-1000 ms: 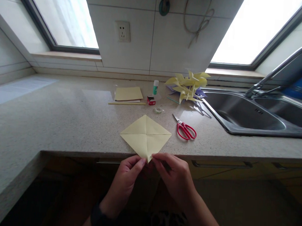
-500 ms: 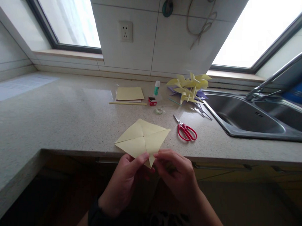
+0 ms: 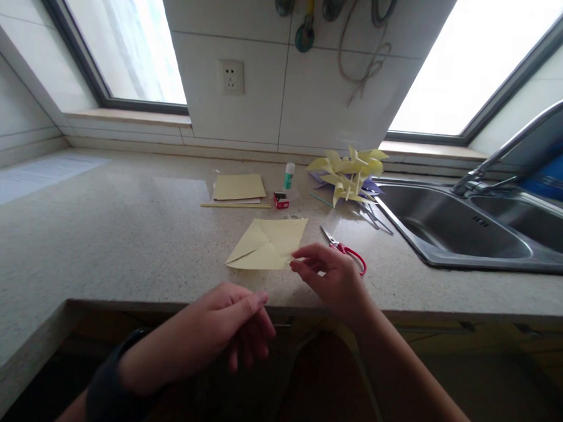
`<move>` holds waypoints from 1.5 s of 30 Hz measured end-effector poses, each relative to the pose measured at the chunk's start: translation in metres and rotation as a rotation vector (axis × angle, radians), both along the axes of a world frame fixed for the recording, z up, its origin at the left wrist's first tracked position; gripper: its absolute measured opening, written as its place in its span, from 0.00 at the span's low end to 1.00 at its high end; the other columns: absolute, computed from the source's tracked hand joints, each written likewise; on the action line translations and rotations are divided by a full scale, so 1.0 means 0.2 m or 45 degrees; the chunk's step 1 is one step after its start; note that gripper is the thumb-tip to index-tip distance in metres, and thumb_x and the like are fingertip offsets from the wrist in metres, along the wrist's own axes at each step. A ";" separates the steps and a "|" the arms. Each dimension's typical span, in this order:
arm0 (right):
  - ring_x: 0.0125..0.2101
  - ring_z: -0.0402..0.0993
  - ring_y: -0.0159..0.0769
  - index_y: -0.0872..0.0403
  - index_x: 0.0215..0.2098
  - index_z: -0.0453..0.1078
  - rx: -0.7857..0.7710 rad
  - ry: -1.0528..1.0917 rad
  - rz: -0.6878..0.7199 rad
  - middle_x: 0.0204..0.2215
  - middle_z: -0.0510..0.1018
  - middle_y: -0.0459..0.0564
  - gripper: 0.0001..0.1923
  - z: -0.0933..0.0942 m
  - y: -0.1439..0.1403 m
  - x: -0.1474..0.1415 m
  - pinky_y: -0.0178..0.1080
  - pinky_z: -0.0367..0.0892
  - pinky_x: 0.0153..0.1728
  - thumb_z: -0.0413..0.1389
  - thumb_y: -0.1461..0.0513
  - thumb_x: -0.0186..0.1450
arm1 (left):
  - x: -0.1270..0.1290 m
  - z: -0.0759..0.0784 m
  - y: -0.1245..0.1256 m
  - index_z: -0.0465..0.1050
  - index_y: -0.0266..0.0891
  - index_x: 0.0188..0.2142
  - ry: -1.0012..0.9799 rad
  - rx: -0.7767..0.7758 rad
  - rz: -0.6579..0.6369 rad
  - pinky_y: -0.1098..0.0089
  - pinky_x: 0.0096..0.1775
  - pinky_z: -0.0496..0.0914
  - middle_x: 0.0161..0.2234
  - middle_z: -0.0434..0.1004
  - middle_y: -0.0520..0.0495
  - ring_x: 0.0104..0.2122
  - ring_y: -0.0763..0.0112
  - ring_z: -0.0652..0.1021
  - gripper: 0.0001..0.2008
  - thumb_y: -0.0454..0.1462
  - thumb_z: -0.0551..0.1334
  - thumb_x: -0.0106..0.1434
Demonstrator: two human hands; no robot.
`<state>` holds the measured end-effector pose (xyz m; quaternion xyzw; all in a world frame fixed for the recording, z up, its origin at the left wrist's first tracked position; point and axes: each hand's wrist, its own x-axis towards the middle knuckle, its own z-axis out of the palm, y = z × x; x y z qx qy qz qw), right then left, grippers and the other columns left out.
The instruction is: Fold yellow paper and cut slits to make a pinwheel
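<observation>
A square sheet of pale yellow paper (image 3: 271, 243) with slits cut from its corners is at the front of the counter. My right hand (image 3: 328, 275) has its thumb and forefinger at the near right corner, pinching it. My left hand (image 3: 228, 317) is in front of the counter edge, away from the paper, with loosely bent fingers apart and nothing in them. Just right of the paper lie red-handled scissors (image 3: 349, 251), partly covered by my right hand. A roll of clear tape (image 3: 294, 216) is mostly hidden behind the paper's far edge.
Behind lie stacked paper sheets (image 3: 239, 187), a thin stick (image 3: 235, 206), a small red box (image 3: 281, 200) and a glue stick (image 3: 289, 176). Yellow and purple paper pinwheels (image 3: 351, 173) are piled beside the steel sink (image 3: 429, 258). A printed sheet (image 3: 35, 172) is far left.
The yellow paper has moved away from me and turned, farther onto the counter. My left hand has let go of it and drawn back left. My right hand has moved forward with the paper.
</observation>
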<state>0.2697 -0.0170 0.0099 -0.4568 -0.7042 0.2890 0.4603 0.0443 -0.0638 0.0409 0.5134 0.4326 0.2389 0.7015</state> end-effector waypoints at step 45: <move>0.29 0.77 0.31 0.54 0.34 0.73 -0.489 0.119 0.228 0.29 0.81 0.48 0.07 0.04 0.30 0.00 0.33 0.72 0.28 0.61 0.58 0.67 | -0.01 -0.06 0.58 0.76 0.38 0.29 0.349 1.576 -0.158 0.73 0.28 0.62 0.22 0.73 0.53 0.22 0.76 0.71 0.12 0.37 0.61 0.69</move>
